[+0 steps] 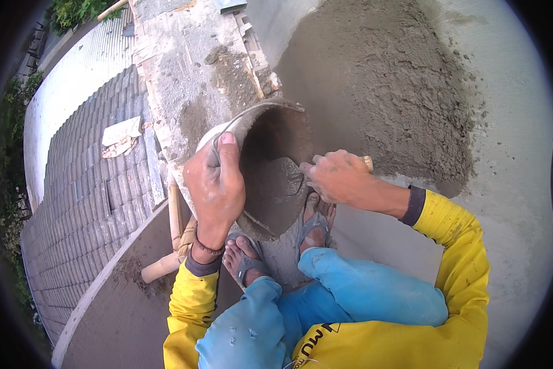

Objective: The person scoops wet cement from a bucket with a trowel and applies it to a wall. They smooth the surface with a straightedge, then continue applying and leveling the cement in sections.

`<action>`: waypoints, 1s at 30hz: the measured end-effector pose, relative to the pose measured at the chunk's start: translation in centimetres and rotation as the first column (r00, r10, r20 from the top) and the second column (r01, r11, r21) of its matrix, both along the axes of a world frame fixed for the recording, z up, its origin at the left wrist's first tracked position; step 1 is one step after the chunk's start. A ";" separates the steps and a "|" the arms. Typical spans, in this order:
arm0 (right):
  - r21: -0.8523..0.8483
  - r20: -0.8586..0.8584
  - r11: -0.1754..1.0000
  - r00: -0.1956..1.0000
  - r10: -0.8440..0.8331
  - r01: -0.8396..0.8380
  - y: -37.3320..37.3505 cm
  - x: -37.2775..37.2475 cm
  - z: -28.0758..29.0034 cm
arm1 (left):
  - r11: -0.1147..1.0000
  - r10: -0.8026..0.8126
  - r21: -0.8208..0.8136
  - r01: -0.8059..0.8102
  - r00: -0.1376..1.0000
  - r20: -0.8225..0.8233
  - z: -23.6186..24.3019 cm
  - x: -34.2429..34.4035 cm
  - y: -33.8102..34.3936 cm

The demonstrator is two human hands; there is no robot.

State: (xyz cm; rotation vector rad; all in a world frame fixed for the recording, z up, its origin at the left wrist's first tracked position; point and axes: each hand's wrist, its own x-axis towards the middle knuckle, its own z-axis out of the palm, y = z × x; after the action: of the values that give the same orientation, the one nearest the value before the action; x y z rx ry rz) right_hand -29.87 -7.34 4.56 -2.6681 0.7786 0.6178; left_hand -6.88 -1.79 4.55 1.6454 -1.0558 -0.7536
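Observation:
A mortar-smeared bucket (292, 126) is tipped on its side in front of me, its mouth turned toward my right. My left hand (217, 181) is closed on its rim, thumb along the outer edge beside the thin wire handle. In my right hand (338, 176) is a trowel, gripped by its wooden handle (367, 163), whose end pokes out behind the fist. The trowel's grey blade (282, 175) reaches inside the bucket, against the inner wall. Wet grey mortar coats the bucket's inside; its depth is hidden in shadow.
My sandalled feet (316, 230) stand close below the bucket. A plastered wall surface with rough wet mortar (411, 104) lies to the right. Dusty planks (184, 74) stretch ahead. Tied bamboo poles (165, 264) and a curved wall edge are at left, with a tiled roof (92, 190) below.

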 end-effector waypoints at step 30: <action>0.433 0.625 0.897 0.685 -0.374 0.095 -2.6 0.9 5.3 | 0.794 0.549 0.113 -0.597 0.625 -0.556 -2.9 9.5 2.7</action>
State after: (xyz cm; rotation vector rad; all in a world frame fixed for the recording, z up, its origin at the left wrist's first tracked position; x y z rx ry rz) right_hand -29.00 -9.95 9.83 -2.1193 0.6703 -0.3076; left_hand 2.60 0.89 1.65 1.4207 -0.0944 -0.6747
